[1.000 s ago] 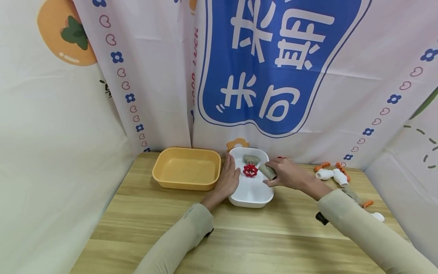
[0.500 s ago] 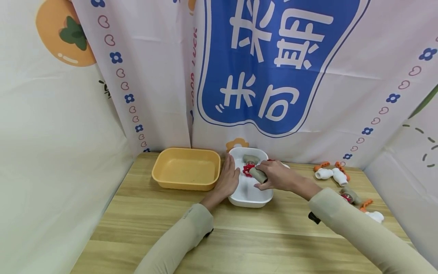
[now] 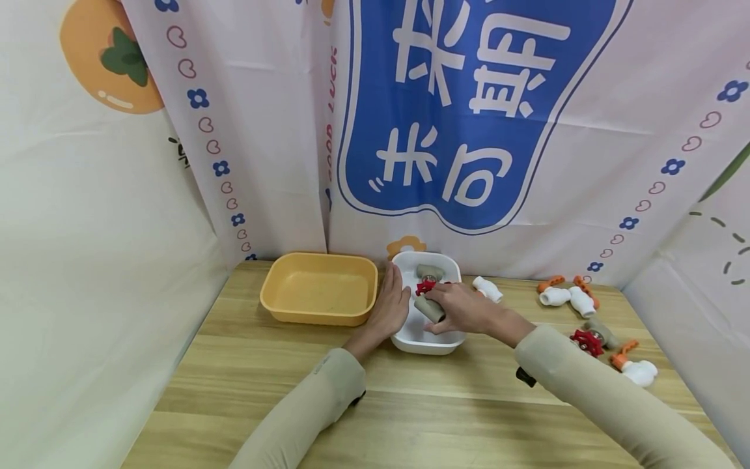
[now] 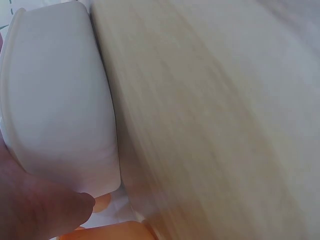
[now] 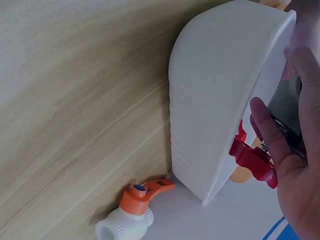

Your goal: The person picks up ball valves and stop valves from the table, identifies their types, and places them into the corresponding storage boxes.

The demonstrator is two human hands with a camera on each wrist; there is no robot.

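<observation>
My right hand grips a grey-beige valve inside the white tray. In the right wrist view, the fingers curl round its body, and its red handwheel sticks out by the tray rim. Another grey-beige valve with a red handwheel lies at the tray's far end. My left hand rests along the tray's left side with its fingers straight. Its thumb touches the tray wall in the left wrist view.
A yellow tray stands left of the white one. Right of it lies a white ball valve with an orange lever. More white ball valves and a grey valve with a red handwheel lie farther right.
My right hand has carried the grey-beige valve left and down into the white tray. The white ball valve behind that hand has come into sight. My left hand has stayed put.
</observation>
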